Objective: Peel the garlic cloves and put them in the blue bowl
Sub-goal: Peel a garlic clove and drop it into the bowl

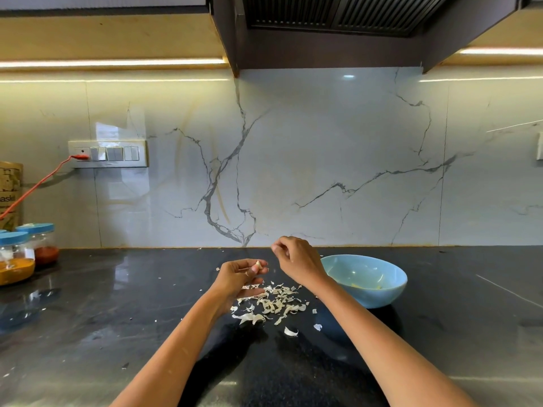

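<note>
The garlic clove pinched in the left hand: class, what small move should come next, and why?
Probably bring the right hand back to the garlic clove and pull off any remaining skin. The left hand pinches the clove at its fingertips over the pile of peels, while the right is lifted away, fingers curled; whether it holds a scrap is unclear. The blue bowl waits beside.

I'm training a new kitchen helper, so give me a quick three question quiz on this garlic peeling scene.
1. True or false: the blue bowl sits on the person's right side.
2. Which hand holds the garlic clove?
3. The peels lie: A in the bowl, B on the counter, C in a jar.

Key: 1 true. 2 the left hand; the right hand is raised beside it. 3 B.
</note>
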